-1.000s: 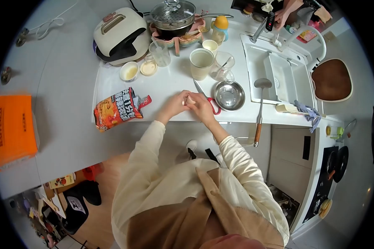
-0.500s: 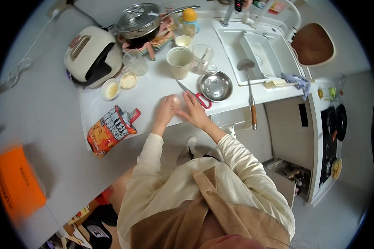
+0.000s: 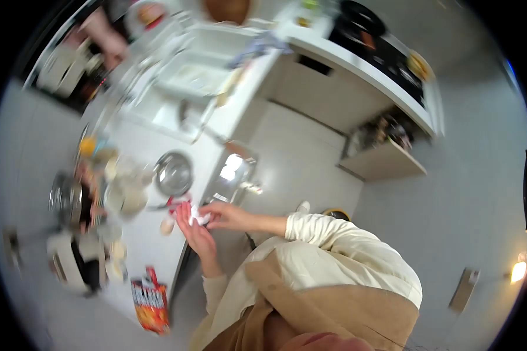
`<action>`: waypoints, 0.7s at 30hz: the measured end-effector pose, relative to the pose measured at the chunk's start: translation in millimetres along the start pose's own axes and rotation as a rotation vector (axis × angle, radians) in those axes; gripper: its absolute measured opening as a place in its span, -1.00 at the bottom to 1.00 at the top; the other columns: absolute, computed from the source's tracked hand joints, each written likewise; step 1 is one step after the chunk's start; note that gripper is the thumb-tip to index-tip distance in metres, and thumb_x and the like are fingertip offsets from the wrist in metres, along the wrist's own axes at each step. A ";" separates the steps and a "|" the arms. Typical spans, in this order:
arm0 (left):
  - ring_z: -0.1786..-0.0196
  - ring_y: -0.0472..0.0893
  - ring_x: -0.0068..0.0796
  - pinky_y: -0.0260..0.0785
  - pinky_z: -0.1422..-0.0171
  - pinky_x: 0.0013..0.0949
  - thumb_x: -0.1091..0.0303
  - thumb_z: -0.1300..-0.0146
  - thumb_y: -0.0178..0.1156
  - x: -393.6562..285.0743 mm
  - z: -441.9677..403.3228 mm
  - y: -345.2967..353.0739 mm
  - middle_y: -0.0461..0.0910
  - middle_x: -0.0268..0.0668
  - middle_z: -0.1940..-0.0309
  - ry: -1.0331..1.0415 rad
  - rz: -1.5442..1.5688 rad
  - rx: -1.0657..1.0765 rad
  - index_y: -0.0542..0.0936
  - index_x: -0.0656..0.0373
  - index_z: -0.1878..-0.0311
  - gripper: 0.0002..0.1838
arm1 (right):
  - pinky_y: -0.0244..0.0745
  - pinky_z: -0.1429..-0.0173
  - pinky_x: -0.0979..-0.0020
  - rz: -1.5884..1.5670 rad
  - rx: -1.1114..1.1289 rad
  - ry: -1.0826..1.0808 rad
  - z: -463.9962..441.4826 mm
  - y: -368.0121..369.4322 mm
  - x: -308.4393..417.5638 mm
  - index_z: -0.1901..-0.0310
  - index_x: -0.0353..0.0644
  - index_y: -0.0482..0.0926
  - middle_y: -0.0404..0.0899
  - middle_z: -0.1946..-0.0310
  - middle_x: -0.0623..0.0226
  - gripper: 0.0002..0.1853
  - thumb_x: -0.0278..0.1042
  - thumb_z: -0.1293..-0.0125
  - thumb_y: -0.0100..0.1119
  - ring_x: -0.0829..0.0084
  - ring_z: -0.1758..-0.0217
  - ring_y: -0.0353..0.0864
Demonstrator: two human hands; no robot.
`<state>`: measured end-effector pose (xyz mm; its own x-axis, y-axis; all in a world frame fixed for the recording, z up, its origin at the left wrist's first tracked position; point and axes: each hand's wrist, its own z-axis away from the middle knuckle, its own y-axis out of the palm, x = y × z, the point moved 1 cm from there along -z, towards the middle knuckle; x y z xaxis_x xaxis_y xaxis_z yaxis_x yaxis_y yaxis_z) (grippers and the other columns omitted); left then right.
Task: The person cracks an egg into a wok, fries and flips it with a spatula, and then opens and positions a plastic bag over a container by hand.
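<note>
My left hand (image 3: 199,237) is at the counter's front edge, fingers stretched out, with a crumpled white tissue-like piece (image 3: 200,217) against its inner side. The fingers of my right hand (image 3: 223,216) close on that white piece from the other side. Motion blur hides the exact grip. Just left of my left fingertips an egg (image 3: 167,226) rests on the counter. Beyond the fingers are red-handled scissors (image 3: 173,203), partly covered by my left hand. A steel bowl (image 3: 174,174) sits farther back.
An orange-and-black snack-like packet (image 3: 150,304) lies at the near end of the counter. Cups, including a tall pale one (image 3: 126,198), and a cream-coloured appliance (image 3: 67,263) stand to the left. The sink (image 3: 187,73) is beyond. A drawer (image 3: 386,164) hangs open across the floor.
My view has swung right and blurred. Both hands have left the egg, which now shows uncovered on the counter. A white tissue-like piece is now between my hands.
</note>
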<state>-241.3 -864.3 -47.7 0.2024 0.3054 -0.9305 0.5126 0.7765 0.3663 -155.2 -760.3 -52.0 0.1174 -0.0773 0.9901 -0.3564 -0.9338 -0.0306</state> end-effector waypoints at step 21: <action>0.09 0.55 -0.33 0.40 -0.06 -0.32 0.31 -0.38 -0.05 203.0 62.7 465.3 0.48 -0.04 0.02 -0.646 -0.089 0.719 0.29 0.19 -0.17 -0.66 | 0.41 0.38 0.53 0.234 -1.623 0.275 402.2 -493.3 10.6 0.23 -0.18 0.52 0.48 0.53 0.41 -0.74 -0.14 -0.27 0.14 0.62 0.48 0.46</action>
<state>90.6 -475.6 -66.1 0.4475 -0.2668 -0.8535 0.8925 0.1938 0.4074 394.6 -441.0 -81.6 -0.1670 0.0702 0.9835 -0.8924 0.4133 -0.1810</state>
